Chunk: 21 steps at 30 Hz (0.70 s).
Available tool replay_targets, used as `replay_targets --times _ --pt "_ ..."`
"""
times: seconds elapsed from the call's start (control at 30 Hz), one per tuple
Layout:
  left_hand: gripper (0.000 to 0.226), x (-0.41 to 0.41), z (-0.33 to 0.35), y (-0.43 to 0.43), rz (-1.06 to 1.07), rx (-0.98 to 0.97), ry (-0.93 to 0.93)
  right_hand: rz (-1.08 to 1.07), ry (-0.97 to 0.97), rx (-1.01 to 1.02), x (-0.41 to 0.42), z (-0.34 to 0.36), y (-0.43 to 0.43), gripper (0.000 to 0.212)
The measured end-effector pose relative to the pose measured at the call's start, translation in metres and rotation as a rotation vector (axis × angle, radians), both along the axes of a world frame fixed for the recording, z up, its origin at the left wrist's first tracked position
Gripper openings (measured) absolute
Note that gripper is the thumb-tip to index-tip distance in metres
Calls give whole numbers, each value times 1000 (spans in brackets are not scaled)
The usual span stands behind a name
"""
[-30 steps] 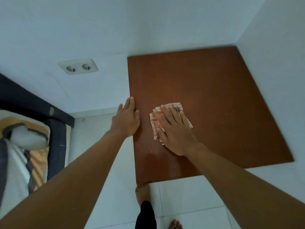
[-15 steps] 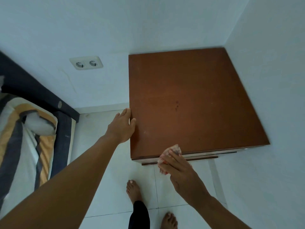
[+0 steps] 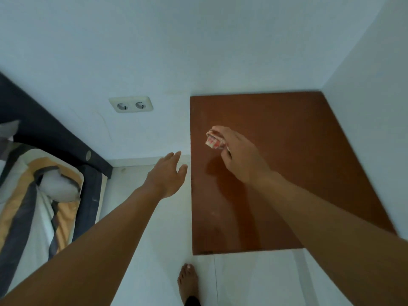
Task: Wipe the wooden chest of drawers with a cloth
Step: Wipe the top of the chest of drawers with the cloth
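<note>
The wooden chest of drawers (image 3: pixel 298 162) stands in the room's corner; only its brown top shows from above. My right hand (image 3: pixel 240 155) is over the top's left part and grips a bunched red-and-white checked cloth (image 3: pixel 215 140), which looks lifted off the wood. My left hand (image 3: pixel 169 173) hovers with straight fingers just left of the chest's left edge, apart from it and holding nothing.
White walls close in behind and to the right of the chest. A double socket (image 3: pixel 131 106) sits on the back wall. A bed with a dark frame and striped bedding (image 3: pixel 33 195) lies at the left. My bare foot (image 3: pixel 187 281) stands on the pale tiled floor.
My right hand has carried the cloth from the chest's front edge up over the top's left part, bunched. My left hand has come off the left edge and now hovers.
</note>
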State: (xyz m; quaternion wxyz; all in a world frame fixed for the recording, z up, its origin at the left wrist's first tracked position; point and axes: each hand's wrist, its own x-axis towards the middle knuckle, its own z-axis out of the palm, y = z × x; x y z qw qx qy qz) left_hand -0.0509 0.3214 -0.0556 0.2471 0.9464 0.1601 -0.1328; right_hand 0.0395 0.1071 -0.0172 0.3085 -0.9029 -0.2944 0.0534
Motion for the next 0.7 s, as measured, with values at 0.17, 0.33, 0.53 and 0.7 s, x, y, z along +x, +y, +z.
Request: replay_targets --times 0.17,0.33,0.53,0.7 --pt "60 48 -6 39 -15 -37 -25 -36 3 -32 101 -8 80 56" --pt "59 93 -9 79 -33 -66 -32 11 28 -112 162 -36 126 46" --pt "61 155 3 72 -31 -165 -122 -75 -76 -159 185 -54 97 49" --pt "66 227 -5 22 -9 -152 -165 -293 -239 -209 186 -73 18 45"
